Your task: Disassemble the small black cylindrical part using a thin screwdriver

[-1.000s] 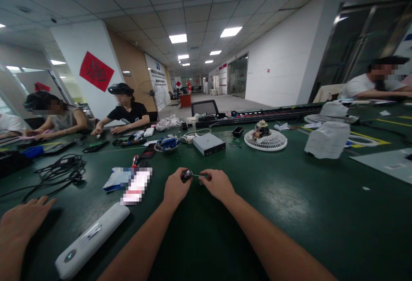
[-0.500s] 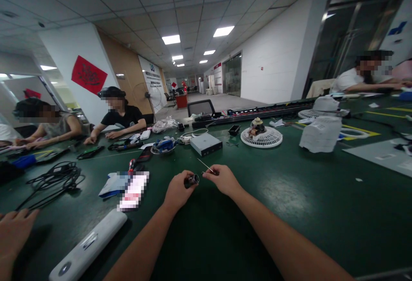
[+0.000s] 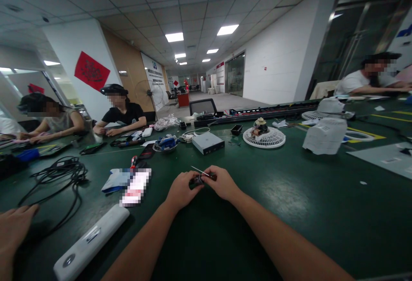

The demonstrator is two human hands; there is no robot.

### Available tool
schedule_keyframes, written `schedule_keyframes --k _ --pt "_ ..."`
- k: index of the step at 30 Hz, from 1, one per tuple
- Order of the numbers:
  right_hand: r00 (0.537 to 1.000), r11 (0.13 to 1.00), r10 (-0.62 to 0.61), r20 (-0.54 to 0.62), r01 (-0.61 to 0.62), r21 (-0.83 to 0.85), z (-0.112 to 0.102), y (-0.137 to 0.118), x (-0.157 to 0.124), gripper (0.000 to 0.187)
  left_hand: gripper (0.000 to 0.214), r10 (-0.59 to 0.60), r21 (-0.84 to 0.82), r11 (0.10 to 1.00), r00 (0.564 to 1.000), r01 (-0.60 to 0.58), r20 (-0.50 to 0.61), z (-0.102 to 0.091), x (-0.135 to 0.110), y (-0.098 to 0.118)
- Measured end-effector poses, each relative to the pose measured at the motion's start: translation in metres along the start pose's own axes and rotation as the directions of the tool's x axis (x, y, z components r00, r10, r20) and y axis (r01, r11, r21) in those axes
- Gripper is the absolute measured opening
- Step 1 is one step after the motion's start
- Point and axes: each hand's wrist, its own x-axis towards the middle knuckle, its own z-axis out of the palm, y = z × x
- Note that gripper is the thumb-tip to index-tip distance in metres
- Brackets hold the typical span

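"Two small things in hand. Where?"

"Low over the middle of the worktop (image 3: 337, 212), close together. Dark cylindrical part (image 3: 197, 179) in the left hand (image 3: 180, 190), fingers curled round it. Thin-shafted tool (image 3: 200, 171) in the right hand (image 3: 224, 182), gripped at its reddish handle, shaft slanting up and leftward (whether it touches the part, cannot tell)."

"Next ring out?"

"Grey metal box (image 3: 208, 143) straight beyond. Left of it, a shallow dish with a blue bundle (image 3: 166, 142). Right, a small black tray (image 3: 236, 129), then a white fan grille (image 3: 273, 141) lying flat, mechanism on top."

"Left flank?"

"Blue-and-white packet (image 3: 114, 181) beside a pixelated pink-white rectangle (image 3: 135, 187). Nearer, a long white device (image 3: 92, 243), set slantwise. Black cable (image 3: 62, 173) in loose loops. Another person's hand (image 3: 15, 229) at the picture's edge, palm-down."

"Far side?"

"Person in a black top (image 3: 127, 114), seated, forearms by the worktop edge. White molded housing (image 3: 325, 135) off to the right."
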Motion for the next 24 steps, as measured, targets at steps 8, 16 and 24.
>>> schedule_keyframes --k 8,16,24 --pt "0.992 0.992 0.124 0.013 -0.124 -0.026 -0.004 0.001 0.001 0.014 0.029 0.067 -0.002 0.998 0.998 -0.067 0.023 -0.003 -0.003 0.0" --pt "0.997 0.982 0.077 -0.001 -0.076 -0.173 -0.01 -0.006 -0.002 0.026 0.031 -0.009 -0.009 1.0 0.999 0.009 -0.036 0.0 0.0 0.004" --pt "0.996 0.885 -0.009 0.088 0.049 -0.464 -0.033 -0.008 0.002 0.019 0.026 -0.188 0.067 0.978 0.977 0.196 -0.102 -0.005 0.003 -0.005"
